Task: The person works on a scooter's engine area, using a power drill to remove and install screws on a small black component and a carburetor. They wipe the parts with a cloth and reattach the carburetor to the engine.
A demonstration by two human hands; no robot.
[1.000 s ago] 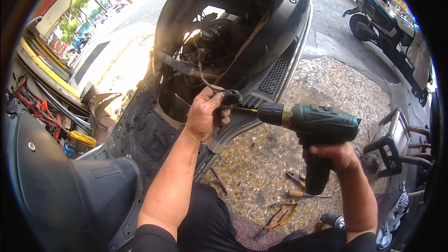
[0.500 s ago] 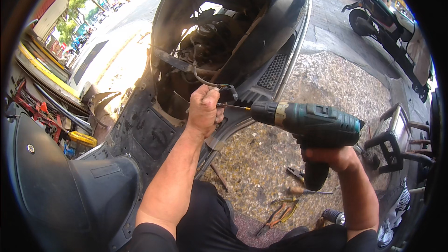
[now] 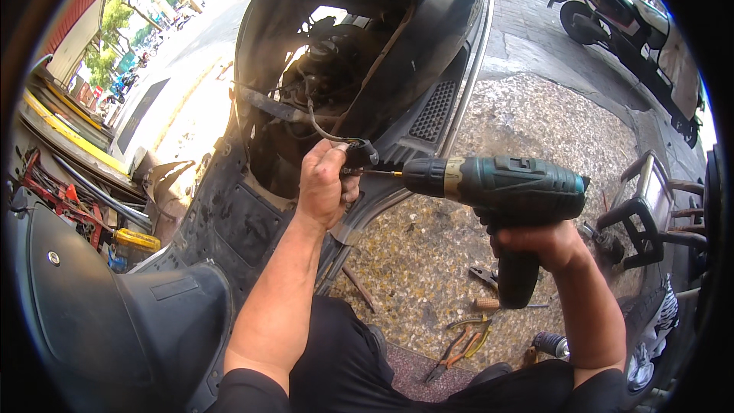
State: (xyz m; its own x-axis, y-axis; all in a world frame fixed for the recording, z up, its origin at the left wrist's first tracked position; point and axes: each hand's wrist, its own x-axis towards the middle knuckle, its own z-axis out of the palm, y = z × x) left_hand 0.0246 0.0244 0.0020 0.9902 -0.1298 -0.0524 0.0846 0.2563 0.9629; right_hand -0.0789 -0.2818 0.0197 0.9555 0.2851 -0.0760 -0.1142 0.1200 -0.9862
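Observation:
My right hand [image 3: 539, 245] is wrapped round the grip of a green and black cordless drill [image 3: 527, 183], held level and pointing left. A thin bit [image 3: 382, 173] sticks out of its chuck, and the bit's end reaches my left hand [image 3: 325, 183]. Closed in that hand is a small black cylindrical part [image 3: 361, 154] with a grey cable [image 3: 315, 116] running from it into the scooter's open front. Whether the bit touches the part is hidden by my fingers. Behind them stands the stripped front body [image 3: 382, 99] of a scooter, its inside exposed.
On the pebbled ground lie pliers with orange and yellow handles [image 3: 462, 348], a wooden-handled screwdriver [image 3: 489, 304] and another pair of pliers [image 3: 483, 275]. The scooter seat [image 3: 84, 283] is at left. A metal frame [image 3: 638, 214] stands at right, with a parked scooter [image 3: 627, 38] beyond.
The black part has turned in my left hand and more of it shows. The view has shifted slightly, so the scooter and drill appear a little further left. Both grips stay closed.

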